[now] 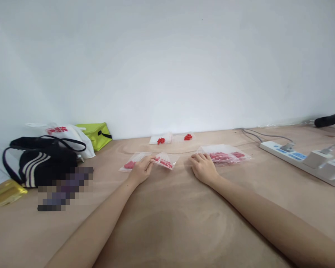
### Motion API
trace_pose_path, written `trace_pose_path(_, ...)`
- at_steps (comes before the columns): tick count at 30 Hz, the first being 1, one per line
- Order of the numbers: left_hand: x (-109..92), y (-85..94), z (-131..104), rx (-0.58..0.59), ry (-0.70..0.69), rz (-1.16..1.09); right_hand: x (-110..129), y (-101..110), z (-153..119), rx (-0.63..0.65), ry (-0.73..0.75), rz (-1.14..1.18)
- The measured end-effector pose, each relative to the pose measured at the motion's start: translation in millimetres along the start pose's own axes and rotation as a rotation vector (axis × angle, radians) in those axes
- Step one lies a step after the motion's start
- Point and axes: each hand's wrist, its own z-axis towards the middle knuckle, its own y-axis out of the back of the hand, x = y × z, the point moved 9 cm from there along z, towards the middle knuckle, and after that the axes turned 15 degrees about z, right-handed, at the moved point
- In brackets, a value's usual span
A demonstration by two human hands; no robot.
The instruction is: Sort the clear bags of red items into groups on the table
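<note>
The left hand [142,170] has its thumb and fingers together, clamped on the near-left edge of a clear bag [166,162] with red pieces inside, which fans out to the right of the fingertips. Just left of that hand, partly behind it, another flat bag [125,168] with red pieces lies on the bench [167,223]. The right hand [203,167] is palm down, its fingers bent and close to one another at the left end of a pile of bags [225,156], also with red pieces in them; whether it grips any of them, I cannot tell. Bare bench lies between the two hands. Beyond them, near the wall [167,67], two small heaps of red pieces, a left heap [161,141] and a right heap [188,137], sit on or in clear plastic. Well out to the left are a black bag [48,163] with white stripes, a white plastic bag [83,143] with red marks, a lime green bag [96,136], a yellow see-through item [7,192] and a blurred-out dark object [67,189]. To the right, a white power strip [298,160] carries plugs and grey cords, and a black object [331,120] lies at the far right edge.
</note>
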Motion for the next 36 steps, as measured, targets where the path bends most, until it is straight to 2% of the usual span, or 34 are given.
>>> trace_pose_path(5,25.9,19.6,-6.6,-0.104,0.14,0.196,-17.2,7.6,-9.0,-0.01,-0.096,-0.124)
trace_pose_path(9,46.5,32.4,-18.2,-0.183,0.233,0.308,-23.3,14.0,-11.9,-0.057,-0.11,-0.224)
trace_pose_path(11,56.4,34.9,-25.4,-0.18,0.289,0.341,-23.9,16.3,-11.3,-0.081,-0.087,-0.255)
trace_pose_path(14,61.9,36.1,-33.1,-0.105,0.329,0.41,-24.6,19.7,-9.4,-0.122,-0.044,-0.266)
trace_pose_path(17,45.3,42.9,-32.6,-0.095,0.254,0.433,-23.6,19.9,-7.2,-0.133,0.014,-0.23)
trace_pose_path(20,11.8,45.3,-25.4,-0.116,0.127,0.308,-17.2,18.4,-7.3,-0.146,0.077,-0.144)
trace_pose_path(25,-54.5,10.3,-11.3,0.111,-0.076,-0.003,3.8,13.4,-10.3,-0.148,0.16,0.101)
trace_pose_path(27,-72.3,-2.5,-6.4,0.159,-0.104,-0.06,11.2,10.9,-10.1,-0.127,0.169,0.211)
trace_pose_path(30,-84.7,-13.4,2.0,0.138,-0.115,-0.1,18.8,8.4,-8.3,-0.091,0.178,0.356)
trace_pose_path(33,-86.8,-20.2,8.1,0.099,-0.145,-0.138,23.2,6.6,-6.4,-0.055,0.206,0.482)
trace_pose_path(36,-83.7,-28.1,10.2,0.121,-0.192,-0.186,21.5,5.4,-4.8,-0.041,0.208,0.591)
